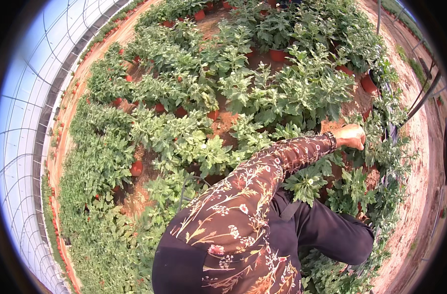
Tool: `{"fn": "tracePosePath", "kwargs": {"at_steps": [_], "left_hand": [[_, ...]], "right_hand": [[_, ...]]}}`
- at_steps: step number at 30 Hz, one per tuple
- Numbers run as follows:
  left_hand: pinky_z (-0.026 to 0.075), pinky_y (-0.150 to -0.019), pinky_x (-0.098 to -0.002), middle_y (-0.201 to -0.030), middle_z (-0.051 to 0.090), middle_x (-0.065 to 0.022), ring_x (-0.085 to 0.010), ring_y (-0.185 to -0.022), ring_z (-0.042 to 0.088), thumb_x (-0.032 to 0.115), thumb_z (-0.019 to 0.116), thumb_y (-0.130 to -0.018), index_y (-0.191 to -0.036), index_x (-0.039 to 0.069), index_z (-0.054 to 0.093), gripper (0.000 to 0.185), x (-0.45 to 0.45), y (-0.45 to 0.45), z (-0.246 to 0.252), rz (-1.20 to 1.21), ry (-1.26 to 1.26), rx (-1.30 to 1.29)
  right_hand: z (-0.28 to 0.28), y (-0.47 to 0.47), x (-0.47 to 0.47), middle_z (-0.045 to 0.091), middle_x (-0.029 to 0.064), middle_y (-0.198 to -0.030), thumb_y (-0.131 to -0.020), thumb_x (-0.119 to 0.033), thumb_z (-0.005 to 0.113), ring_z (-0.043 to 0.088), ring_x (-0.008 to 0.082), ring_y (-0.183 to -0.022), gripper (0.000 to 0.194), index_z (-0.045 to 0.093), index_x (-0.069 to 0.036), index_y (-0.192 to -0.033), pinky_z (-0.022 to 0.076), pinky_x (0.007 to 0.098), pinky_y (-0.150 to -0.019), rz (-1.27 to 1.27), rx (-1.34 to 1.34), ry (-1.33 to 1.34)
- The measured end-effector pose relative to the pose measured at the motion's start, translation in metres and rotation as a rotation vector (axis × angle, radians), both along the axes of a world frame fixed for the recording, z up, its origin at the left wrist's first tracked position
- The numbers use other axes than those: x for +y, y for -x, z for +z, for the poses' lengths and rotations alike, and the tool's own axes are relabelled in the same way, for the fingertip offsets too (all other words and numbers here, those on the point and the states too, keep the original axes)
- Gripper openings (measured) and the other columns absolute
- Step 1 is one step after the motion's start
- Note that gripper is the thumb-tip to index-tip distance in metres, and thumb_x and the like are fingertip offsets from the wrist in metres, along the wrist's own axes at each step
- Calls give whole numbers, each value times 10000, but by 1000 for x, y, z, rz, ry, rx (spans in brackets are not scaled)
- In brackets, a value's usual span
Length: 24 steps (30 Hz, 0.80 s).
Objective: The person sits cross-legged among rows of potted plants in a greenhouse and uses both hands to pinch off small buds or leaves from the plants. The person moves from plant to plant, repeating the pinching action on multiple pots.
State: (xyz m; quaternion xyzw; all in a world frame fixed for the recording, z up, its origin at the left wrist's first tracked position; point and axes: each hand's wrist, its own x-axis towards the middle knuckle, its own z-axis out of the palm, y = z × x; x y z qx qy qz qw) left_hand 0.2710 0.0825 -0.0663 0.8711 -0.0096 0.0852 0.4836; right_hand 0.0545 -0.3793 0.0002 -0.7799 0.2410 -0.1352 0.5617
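Observation:
My left hand point(351, 136), with a dark band at the wrist, reaches out to the right over the potted plants. Its fingers curl downward close to the leaves of a plant point(372, 143) at the right side of the bed. Whether they pinch anything is hidden by the back of the hand. Just below the forearm, a leafy plant with lobed leaves, probably a chrysanthemum point(307, 182), bears a pale bud. Behind the hand stands a taller leafy plant point(311, 88) with several pale buds. My right hand is out of view. A patterned sleeve and dark trousers fill the lower middle.
Rows of similar plants in red plastic pots point(278, 55) surround me, with another red pot point(136, 168) on brown soil point(135, 196) at left. A curved dark bar point(425, 95) stands at right beside a bare earth path point(416, 161). A greenhouse wall point(21, 121) with metal ribs curves along the left.

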Motion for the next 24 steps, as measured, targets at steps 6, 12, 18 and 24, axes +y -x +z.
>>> {"fn": "tracePosePath", "kwargs": {"at_steps": [6,12,18,24], "left_hand": [[506,-715,-356,-862,680,-152,-272,-804,659,232,621,-740,-950,-1,664,317,-24,89,39,-33,111,-138],[477,-756,-421,-825,631,-136,-322,-861,598,132,676,-705,-829,10,639,178,-108,148,48,-283,69,-225],[462,-754,-425,-813,623,-144,-334,-851,590,168,696,-703,-835,14,631,213,-139,154,50,-515,-36,-268],[482,-682,-410,-755,617,-134,-321,-768,605,201,670,-758,-769,21,640,183,-118,135,60,-379,-71,-262]], "right_hand": [[-7,1,1,624,60,-918,-889,-251,605,569,149,-880,206,609,-45,-892,436,297,-854,39,-6,-51],[-10,10,-1,624,59,-913,-887,-253,607,569,149,-875,204,610,-49,-875,435,298,-854,63,-11,-71],[-12,32,-13,625,57,-909,-885,-255,608,569,148,-869,204,610,-53,-858,434,299,-855,13,-30,-125],[-17,80,-59,625,55,-904,-884,-258,610,569,147,-864,204,611,-58,-841,433,300,-855,-141,-46,-290]]}}
